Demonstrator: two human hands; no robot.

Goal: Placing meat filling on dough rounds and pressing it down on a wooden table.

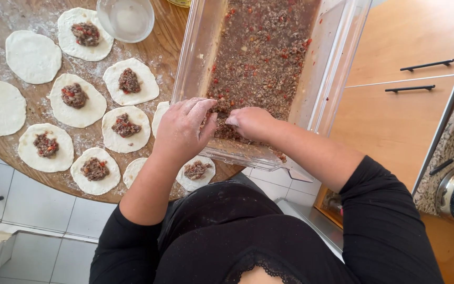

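Filling lies under both hands' grip in tub.

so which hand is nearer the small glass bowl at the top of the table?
Left. The left hand is at the clear tray's near-left corner, below the glass bowl; the right hand is further right, in the meat filling.
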